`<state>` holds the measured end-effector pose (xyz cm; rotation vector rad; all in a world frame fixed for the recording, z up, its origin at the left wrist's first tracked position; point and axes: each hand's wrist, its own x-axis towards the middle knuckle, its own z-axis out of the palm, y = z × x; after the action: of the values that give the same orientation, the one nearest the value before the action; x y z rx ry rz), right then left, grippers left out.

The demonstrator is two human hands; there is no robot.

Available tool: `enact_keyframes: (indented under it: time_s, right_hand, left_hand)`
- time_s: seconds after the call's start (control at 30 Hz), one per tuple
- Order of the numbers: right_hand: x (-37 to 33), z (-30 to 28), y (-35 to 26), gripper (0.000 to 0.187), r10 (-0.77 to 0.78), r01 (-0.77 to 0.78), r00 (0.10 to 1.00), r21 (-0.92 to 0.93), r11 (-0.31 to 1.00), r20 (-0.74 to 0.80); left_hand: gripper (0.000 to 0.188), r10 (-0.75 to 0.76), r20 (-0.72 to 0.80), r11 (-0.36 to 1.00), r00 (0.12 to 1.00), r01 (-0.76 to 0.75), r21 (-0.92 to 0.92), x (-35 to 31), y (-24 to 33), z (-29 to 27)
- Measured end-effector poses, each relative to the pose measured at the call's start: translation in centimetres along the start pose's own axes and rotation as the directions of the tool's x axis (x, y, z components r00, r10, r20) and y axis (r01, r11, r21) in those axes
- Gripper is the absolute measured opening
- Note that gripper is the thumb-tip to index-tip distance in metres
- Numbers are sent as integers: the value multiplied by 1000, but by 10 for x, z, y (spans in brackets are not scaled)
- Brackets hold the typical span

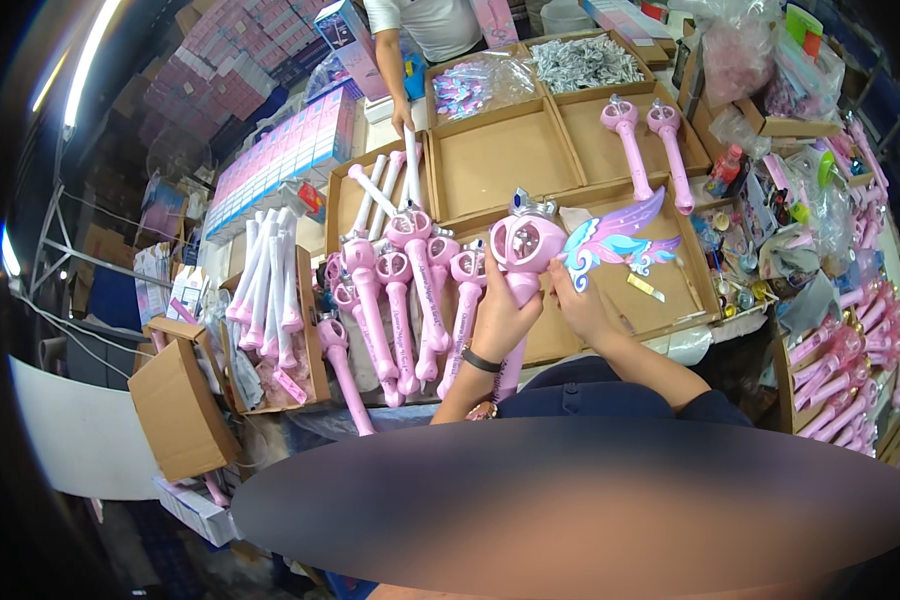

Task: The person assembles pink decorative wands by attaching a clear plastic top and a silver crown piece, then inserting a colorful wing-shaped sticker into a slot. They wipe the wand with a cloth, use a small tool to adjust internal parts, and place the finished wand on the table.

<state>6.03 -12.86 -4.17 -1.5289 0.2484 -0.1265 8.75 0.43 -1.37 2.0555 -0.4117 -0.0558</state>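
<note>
My left hand is wrapped round the neck of a pink toy wand, which has a round window in its head and a silver crown on top. At the head's right side, my right hand pinches the base of a purple and blue wing. The wing touches the head; I cannot tell whether it is fixed on. Left of my hands, several pink wands lie in a pile. Two more wands lie apart in a tray at the far right.
Shallow cardboard trays cover the table. A co-worker's hand reaches to white-wrapped handles at the back. Left stands a box of wrapped handles; right, a box of pink handles. A yellow cutter lies near my right hand.
</note>
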Motion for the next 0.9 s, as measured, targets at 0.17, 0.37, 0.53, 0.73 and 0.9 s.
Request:
enact_keyframes:
  time_s: [0.17,0.37,0.53,0.73,0.9]
  right_hand:
    - [5,-1,10,39,39,-40,999,88,995,15]
    - [3,3,3,36,-28,19,999,231,973,35]
    - [-7,-7,-5,35,7,-23,992,126,992,127]
    - [-12,-26,-12,36,106,-134,975,135,982,196]
    - [-16,-29,-21,36,70,-92,977,105,990,200]
  left_hand:
    - [93,2,-16,990,1000,0,139,-4,3,4]
    - [90,-7,3,999,1000,7,36,-5,1,1]
    - [85,54,1,994,999,-54,-99,-3,-11,-1]
    - [91,93,34,993,995,-90,-70,-6,-21,2]
    - [91,86,58,989,995,-78,-127,-9,-22,6]
